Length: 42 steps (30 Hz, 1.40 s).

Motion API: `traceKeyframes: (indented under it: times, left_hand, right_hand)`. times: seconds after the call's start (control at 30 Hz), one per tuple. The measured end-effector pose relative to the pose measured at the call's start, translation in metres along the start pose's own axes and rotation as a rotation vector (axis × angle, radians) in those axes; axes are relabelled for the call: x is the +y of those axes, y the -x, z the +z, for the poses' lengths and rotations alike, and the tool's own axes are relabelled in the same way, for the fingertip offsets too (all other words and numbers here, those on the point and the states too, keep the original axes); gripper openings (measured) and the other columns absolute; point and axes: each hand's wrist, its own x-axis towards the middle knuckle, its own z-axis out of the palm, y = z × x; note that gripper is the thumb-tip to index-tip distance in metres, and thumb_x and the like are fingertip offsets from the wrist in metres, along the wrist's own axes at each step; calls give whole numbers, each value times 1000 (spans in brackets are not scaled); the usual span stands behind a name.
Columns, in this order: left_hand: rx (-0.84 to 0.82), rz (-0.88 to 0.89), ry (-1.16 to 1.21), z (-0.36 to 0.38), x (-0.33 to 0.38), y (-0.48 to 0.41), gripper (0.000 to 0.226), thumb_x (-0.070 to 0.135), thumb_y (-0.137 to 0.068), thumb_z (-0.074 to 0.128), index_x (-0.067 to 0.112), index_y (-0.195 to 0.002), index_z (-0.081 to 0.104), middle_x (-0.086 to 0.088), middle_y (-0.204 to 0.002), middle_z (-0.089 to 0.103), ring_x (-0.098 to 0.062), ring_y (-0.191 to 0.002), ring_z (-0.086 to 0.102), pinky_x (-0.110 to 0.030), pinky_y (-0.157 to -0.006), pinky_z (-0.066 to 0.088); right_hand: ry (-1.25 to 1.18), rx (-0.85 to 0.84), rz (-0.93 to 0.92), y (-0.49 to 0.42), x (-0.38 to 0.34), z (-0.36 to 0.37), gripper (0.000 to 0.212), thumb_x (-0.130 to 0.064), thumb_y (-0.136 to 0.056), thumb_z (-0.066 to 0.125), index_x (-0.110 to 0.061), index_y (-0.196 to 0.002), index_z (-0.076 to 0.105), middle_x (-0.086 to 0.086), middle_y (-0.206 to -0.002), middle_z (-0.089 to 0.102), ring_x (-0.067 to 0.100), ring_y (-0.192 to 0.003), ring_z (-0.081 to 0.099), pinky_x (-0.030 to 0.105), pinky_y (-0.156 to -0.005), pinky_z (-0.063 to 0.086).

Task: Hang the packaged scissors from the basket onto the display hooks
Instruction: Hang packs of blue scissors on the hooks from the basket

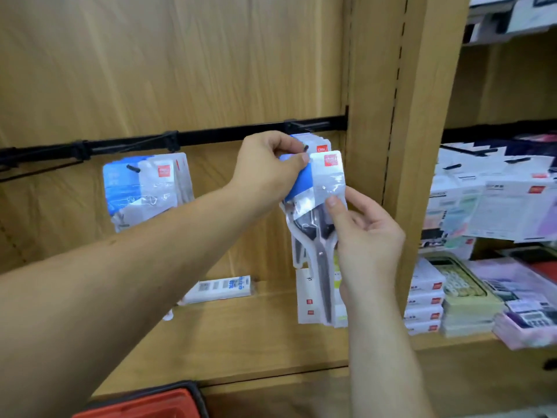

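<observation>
A packaged pair of scissors [321, 236] in a clear and white pack with a blue top hangs in front of the right display hook [306, 148]. My left hand [268, 167] pinches the pack's blue top corner right at the hook's black tip. Lower down, my right hand [364, 233] pinches the pack's middle, thumb on the front. Behind it, more scissor packs [324, 144] hang on that hook. A second bunch of packs [144, 188] hangs on the left hook [133, 168]. The red basket [144, 402] shows at the bottom edge.
A black rail [211, 135] carries the hooks across the wooden back panel. One boxed item [220, 289] lies on the wooden shelf below. Past the upright post [416, 146] on the right, the neighbouring bay holds hanging packs, stacked boxes and calculators [458, 282].
</observation>
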Motion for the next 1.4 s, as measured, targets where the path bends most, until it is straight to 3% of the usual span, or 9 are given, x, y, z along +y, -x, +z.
traceKeyframes:
  times: [0.23, 0.4, 0.57, 0.67, 0.8, 1.0, 1.07, 1.2, 1.4]
  left_hand:
    - [78, 59, 37, 2, -2, -16, 8, 14, -91, 80, 21, -91, 76, 5, -91, 76, -9, -79, 71, -24, -76, 61]
    - [40, 69, 41, 5, -5, -19, 10, 10, -95, 75, 18, -93, 79, 8, -88, 76, 1, -77, 69, -20, -78, 60]
    - [56, 139, -180, 3, -11, -28, 10, 14, -94, 74, 19, -99, 82, 18, -85, 73, -2, -84, 69, -20, -81, 57]
    - [65, 178, -350, 6, -9, -34, 10, 19, -94, 72, 23, -99, 80, 15, -91, 72, -6, -87, 67, -24, -83, 56]
    - [69, 180, -409, -2, -22, -30, 19, 27, -90, 76, 24, -108, 73, 6, -109, 70, -11, -89, 64, -31, -87, 56]
    - [37, 176, -292, -60, -50, 30, 28, 15, -91, 77, 18, -118, 69, 2, -98, 67, -5, -74, 60, -15, -72, 49]
    - [74, 175, -334, -94, -63, 57, 22, 14, -93, 75, 18, -115, 71, 1, -98, 69, -2, -76, 61, -12, -73, 47]
    - [262, 155, -669, -165, -89, 83, 23, 16, -91, 69, 23, -113, 74, 3, -113, 60, -18, -105, 56, -29, -89, 44]
    - [118, 22, -702, -199, -124, 86, 55, 19, -90, 76, 28, -143, 60, -6, -150, 37, -23, -134, 36, -23, -104, 32]
  right_hand:
    - [46, -8, 10, -6, 19, 14, 41, -7, -99, 71, -21, -137, 69, 2, -108, 81, 14, -100, 78, 36, -91, 63]
    - [53, -34, 9, -8, 16, 9, 47, -9, -99, 71, -25, -143, 63, -7, -91, 80, 4, -86, 75, 24, -81, 63]
    - [297, 40, -80, -8, 26, 4, 34, -25, -97, 73, -31, -130, 69, -10, -125, 68, 4, -110, 68, 26, -89, 59]
    - [483, 61, -165, -6, 29, 1, 18, -27, -96, 73, -35, -112, 72, -8, -110, 64, 6, -94, 65, 33, -86, 57]
    - [452, -172, -62, 0, 34, 5, 39, -21, -98, 73, -26, -137, 66, -3, -105, 69, 3, -91, 66, 19, -86, 54]
    - [516, -191, -86, 12, 45, 19, 26, -24, -98, 73, -24, -124, 73, -10, -85, 72, 14, -82, 71, 40, -83, 60]
    - [528, -216, -101, 19, 50, 29, 20, -23, -97, 73, -21, -117, 76, -11, -85, 73, 10, -80, 69, 33, -80, 59]
    - [488, -319, -107, 44, 61, 62, 14, -16, -98, 72, -17, -110, 77, -15, -89, 73, -5, -77, 65, 7, -72, 47]
    - [447, -511, -78, 88, 84, 110, 13, -10, -97, 72, -22, -101, 76, -7, -84, 75, -5, -69, 63, 11, -70, 50]
